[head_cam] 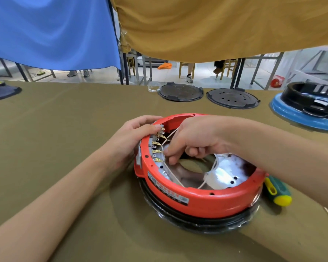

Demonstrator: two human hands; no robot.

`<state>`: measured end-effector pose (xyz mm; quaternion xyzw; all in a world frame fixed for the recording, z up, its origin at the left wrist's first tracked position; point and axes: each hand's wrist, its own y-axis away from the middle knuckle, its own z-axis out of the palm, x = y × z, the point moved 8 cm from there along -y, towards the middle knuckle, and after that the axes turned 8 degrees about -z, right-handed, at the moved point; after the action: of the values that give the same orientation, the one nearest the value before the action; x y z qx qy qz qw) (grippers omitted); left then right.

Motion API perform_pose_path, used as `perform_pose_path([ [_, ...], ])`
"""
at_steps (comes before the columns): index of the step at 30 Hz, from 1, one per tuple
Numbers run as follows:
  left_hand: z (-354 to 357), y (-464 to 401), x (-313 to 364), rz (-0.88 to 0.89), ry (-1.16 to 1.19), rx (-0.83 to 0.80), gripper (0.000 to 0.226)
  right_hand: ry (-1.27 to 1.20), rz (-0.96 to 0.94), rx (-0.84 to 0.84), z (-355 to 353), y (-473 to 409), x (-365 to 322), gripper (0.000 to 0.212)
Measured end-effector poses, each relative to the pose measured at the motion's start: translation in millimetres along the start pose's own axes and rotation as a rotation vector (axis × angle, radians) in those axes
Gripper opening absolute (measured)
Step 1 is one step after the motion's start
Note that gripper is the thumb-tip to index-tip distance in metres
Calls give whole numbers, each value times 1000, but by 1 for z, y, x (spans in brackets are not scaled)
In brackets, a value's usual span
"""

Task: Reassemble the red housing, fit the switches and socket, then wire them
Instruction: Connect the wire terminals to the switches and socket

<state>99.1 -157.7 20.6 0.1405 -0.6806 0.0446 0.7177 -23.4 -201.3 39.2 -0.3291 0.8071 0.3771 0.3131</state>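
Observation:
The round red housing (203,202) sits on a black ring base in the middle of the table, open side up. Grey switch blocks (153,143) line its left wall, with several brass terminals (157,151) pointing inward. White wires (171,136) run across the inside over a shiny metal plate (225,173). My left hand (133,137) grips the housing's left rim from outside, its fingers on the top switch. My right hand (195,140) reaches down inside, and its fingertips pinch a white wire end right beside the lower terminals.
A green and yellow screwdriver (277,191) lies against the housing's right side. Two black round lids (180,91) (233,98) lie at the table's far edge. A black unit on a blue base (309,108) stands at far right. Blue and mustard cloths hang beyond.

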Motion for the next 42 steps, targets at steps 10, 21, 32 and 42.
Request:
perform_pose_path([
  [10,2,3,-5,-63,-110,1,42,-237,3,37,6,-11,12,25],
  [21,6,3,-8,15,35,62,29,-334,-19,151,0,-12,18,10],
  [32,10,-1,-16,14,56,38,31,-369,-39,213,-2,-12,18,12],
  [42,11,-1,-16,12,47,43,30,-352,-50,193,1,-12,16,11],
])
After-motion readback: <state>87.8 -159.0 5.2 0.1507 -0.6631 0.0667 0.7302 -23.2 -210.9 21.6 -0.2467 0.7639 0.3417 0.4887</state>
